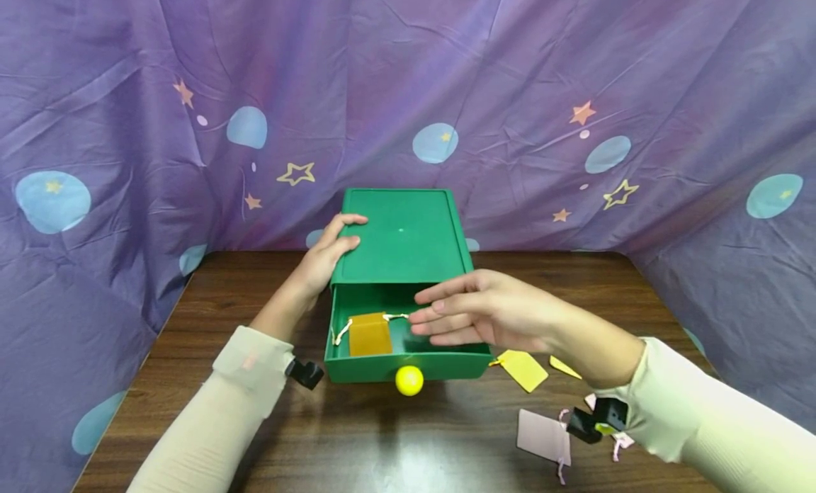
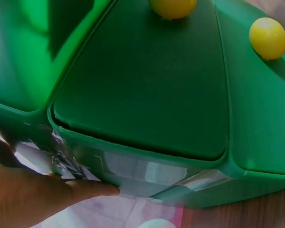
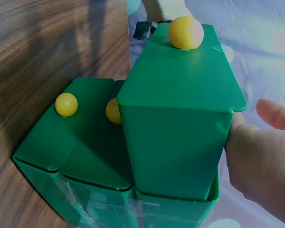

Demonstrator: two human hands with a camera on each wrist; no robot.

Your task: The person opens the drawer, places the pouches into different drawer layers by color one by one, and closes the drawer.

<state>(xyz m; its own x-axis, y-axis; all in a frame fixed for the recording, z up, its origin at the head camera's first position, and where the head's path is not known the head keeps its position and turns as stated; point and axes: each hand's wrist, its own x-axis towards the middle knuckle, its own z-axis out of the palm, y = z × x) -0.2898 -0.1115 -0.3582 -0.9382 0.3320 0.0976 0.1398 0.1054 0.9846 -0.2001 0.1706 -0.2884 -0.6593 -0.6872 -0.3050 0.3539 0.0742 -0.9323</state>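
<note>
A green drawer cabinet with yellow ball knobs stands on the table, its top drawer pulled out. Inside that drawer lies an orange-yellow drawstring pouch with pale cords at both sides. My left hand rests on the cabinet's upper left edge, two fingertips on its top; its thumb side lies along the cabinet wall in the left wrist view. Over the right part of the drawer I hold my right hand with fingers nearly straight, fingertips close by the pouch's right cord. Two lower drawers are closed.
Right of the cabinet lie a yellow pouch and another yellow piece. A lilac drawstring pouch is nearer the front, with more pale pink cloth partly behind the right wrist camera. A purple patterned curtain hangs behind the table.
</note>
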